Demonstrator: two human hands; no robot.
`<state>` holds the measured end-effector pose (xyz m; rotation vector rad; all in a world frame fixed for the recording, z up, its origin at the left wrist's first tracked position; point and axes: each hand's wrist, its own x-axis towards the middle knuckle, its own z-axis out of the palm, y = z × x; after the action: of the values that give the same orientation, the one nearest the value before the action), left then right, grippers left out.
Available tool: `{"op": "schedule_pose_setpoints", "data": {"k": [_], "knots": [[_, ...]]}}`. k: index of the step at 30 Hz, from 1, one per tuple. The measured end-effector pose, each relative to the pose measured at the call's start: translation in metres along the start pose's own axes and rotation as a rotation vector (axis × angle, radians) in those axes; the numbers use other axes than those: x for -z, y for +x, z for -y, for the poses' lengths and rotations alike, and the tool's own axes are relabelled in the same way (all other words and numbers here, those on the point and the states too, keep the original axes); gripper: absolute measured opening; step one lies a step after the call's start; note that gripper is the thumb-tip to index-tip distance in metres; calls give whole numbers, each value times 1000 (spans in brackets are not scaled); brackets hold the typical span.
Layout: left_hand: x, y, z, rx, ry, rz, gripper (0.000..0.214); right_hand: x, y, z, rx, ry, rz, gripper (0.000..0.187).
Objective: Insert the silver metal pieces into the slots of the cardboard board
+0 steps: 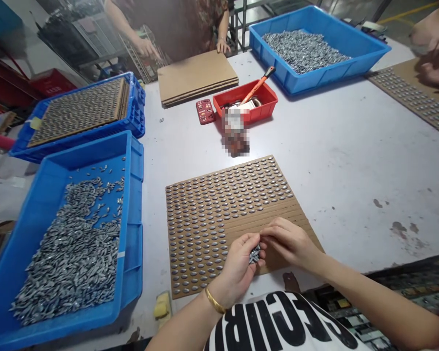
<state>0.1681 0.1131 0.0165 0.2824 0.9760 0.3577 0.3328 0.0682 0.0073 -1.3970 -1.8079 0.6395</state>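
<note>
My left hand (238,265) is curled around a small bunch of grey metal pieces (255,254), over the near edge of a brown cardboard sheet (270,219). My right hand (287,240) meets it, fingertips pinched at the bunch. The sheet lies on the white table (351,161) and is covered with rows of the same grey pieces (219,200); its near right part is bare. A gold bangle sits on my left wrist.
A blue bin (131,214) of loose grey pieces stands at my left, another blue bin (135,105) with a filled sheet behind it. A third blue bin (366,46) is far right. A red tray (267,105), stacked cardboard (195,75) and other people's hands are across the table.
</note>
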Motion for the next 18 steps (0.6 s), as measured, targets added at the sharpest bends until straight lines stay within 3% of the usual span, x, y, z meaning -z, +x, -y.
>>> {"op": "schedule_pose_setpoints", "data": {"k": [12,18], "knots": [[-2,6,3,-47,121,-53,31,1,-3,-2,-153,189,32,16],[-7,12,1,-46,122,-49,23,7,-10,-18,-78,64,19,17]]}}
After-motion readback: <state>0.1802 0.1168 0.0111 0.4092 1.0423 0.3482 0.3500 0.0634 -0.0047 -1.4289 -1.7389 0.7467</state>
